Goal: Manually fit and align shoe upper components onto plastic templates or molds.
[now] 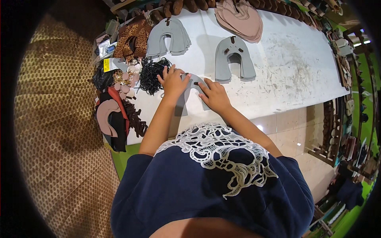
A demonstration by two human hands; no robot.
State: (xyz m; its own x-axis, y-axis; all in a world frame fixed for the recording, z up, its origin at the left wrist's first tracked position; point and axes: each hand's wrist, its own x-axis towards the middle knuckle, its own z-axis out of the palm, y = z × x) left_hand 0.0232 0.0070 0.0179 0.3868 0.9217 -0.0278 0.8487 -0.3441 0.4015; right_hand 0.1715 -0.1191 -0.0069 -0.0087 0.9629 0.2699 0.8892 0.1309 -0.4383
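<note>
Mid-frame, left hand [174,85] and right hand [217,97], each grip spread, rest on a grey arch [181,106] showing one dark patch [196,83], seemingly less finished than the three-patched arch [234,47] toward upper right.

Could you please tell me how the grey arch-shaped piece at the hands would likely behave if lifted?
The grey arch-shaped piece looks thin and lies flat, so it is probably light. Its narrow legs might droop if lifted by the curve. The small dark patch beside the right hand could slide off if loose.
</note>
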